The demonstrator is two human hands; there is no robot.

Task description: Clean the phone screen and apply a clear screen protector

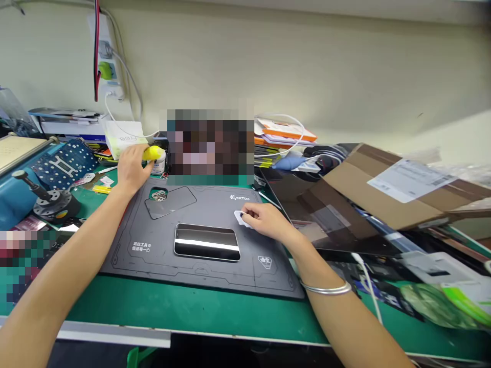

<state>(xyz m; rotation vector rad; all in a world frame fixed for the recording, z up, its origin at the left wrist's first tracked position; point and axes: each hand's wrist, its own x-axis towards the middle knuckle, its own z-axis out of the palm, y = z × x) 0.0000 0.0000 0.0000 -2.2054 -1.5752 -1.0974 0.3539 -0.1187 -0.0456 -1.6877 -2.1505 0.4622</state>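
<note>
My left hand [132,166] reaches to the far left corner of the grey work mat [164,266], closed on a yellow rounded object [154,153] whose kind I cannot make out. Just below that object stands a small white jar [159,166]. Over the right part of the mat, my right hand [261,220] pinches a crumpled white wipe [242,220]. Between my forearms a smartphone [207,243] lies flat, its dark screen reflecting light. A clear glass panel with a dark rim [171,203] rests behind it, near small metal parts [159,195] in the mat's recess.
A large dark screen panel [307,204] and a cardboard box [402,184] lean over the right side. On the left are a black round-based tool [56,204] and a dotted blue pouch [65,163]. A power strip [107,61] hangs on the wall.
</note>
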